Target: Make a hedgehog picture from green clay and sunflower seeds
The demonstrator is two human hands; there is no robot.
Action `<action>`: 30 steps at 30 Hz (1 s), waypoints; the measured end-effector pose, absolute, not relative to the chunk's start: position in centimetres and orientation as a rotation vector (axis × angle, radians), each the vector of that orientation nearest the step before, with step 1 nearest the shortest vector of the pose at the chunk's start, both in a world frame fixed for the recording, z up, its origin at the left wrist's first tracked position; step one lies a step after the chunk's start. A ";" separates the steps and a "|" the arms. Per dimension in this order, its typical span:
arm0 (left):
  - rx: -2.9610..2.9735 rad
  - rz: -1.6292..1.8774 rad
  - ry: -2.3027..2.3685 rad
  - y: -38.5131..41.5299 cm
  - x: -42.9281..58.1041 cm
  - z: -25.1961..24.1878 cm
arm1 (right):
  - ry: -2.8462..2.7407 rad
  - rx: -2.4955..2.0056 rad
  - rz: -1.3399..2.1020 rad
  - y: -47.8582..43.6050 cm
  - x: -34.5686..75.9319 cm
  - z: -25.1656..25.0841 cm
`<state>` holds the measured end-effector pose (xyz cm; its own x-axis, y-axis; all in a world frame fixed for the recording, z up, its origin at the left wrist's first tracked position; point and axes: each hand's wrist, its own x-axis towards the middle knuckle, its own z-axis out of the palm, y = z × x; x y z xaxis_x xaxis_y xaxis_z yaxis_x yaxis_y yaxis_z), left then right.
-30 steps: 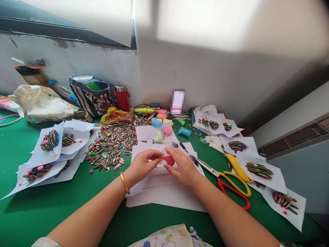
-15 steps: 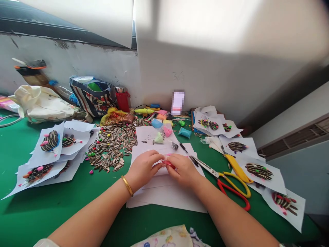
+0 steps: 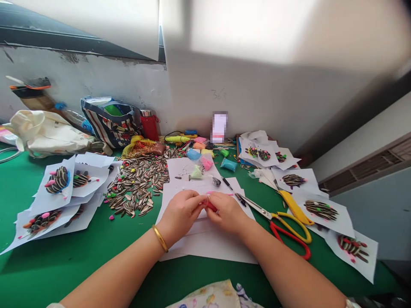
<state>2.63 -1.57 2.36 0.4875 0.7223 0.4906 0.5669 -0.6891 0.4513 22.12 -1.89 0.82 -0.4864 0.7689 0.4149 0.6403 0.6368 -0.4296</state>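
Over a stack of white paper point(image 3: 218, 246), my left hand point(image 3: 180, 214) and my right hand point(image 3: 229, 211) meet, fingertips pinched together. Between them is a small red packet point(image 3: 212, 206), apparently modelling clay in clear plastic; the fingers cover much of it. Both hands grip it, the left at its clear end and the right around the red part. Just beyond lie a light green clay packet point(image 3: 197, 172), a pink clay packet point(image 3: 206, 162) and a dark packet point(image 3: 216, 182). A pink stick-like thing lies partly behind my right hand.
Striped sunflower seeds point(image 3: 138, 184) are heaped to the left, near paper sheets with seed figures point(image 3: 58, 179). At right lie black pens point(image 3: 228, 184), large scissors point(image 3: 260, 207), a yellow cutter point(image 3: 293, 207) and more seed pictures point(image 3: 321, 209). A red flask point(image 3: 149, 126) and bags stand behind.
The view has shifted slightly, so the table things sit a little further left. Both hands remain together on the red packet, with the fingers slightly moved.
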 end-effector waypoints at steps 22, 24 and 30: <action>2.569 1.090 1.077 -1.6 2.5 2.6 | -2.238 -1.017 0.316 -2.0 22.0 1.3; 2.553 1.097 1.067 -1.6 2.4 2.7 | -2.236 -1.009 0.320 -2.0 22.0 1.3; 2.454 1.114 1.086 -1.5 2.3 3.1 | -2.192 -0.982 0.314 -2.0 22.1 1.6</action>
<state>2.33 -1.51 3.06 0.4347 0.7120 0.5514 0.5329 -0.6970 0.4798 22.07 -1.95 1.55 -0.4641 0.7286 0.5038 0.5575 0.6822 -0.4730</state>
